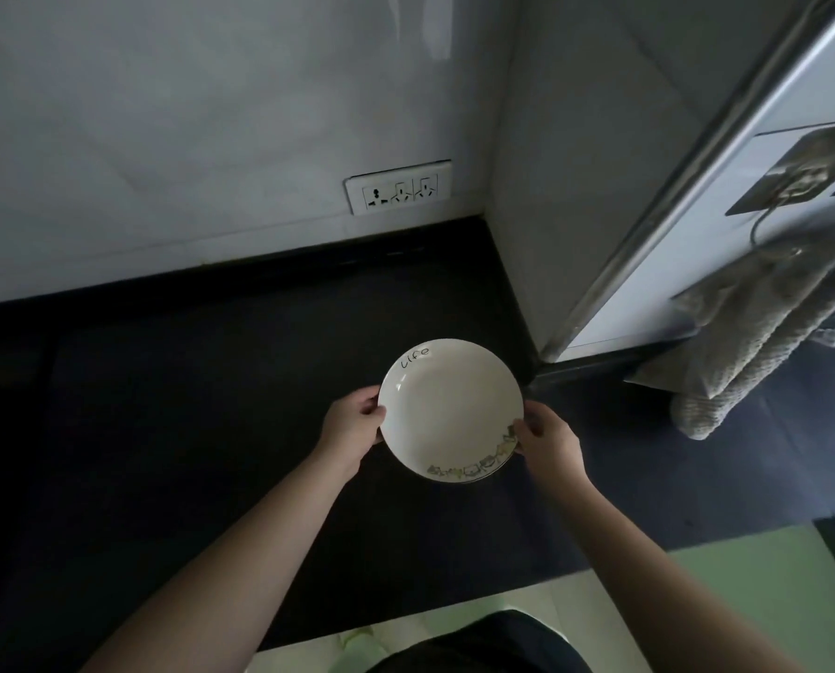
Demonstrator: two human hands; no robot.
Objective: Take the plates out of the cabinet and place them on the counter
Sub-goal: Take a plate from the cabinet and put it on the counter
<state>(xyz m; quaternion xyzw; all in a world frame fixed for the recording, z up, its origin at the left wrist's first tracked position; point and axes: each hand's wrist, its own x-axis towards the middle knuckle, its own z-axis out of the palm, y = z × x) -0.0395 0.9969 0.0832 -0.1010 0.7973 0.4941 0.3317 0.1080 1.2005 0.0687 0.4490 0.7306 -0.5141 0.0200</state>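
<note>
A white plate (449, 405) with the word "Life" on its far rim and a band of small drawings on its near rim is over the black counter (187, 405). A second rim edge shows just under its near side, so it may be the top of a small stack. My left hand (352, 425) grips the plate's left rim. On the right rim, by the drawings, my right hand (549, 442) holds it. Whether the plate rests on the counter or hangs just above it, I cannot tell.
A white wall with a socket strip (398, 188) stands behind the counter. To the right is a white corner wall and a metal-edged door frame (648, 206). A knitted cloth (750, 342) hangs from a hook at far right. Pale floor shows at the bottom.
</note>
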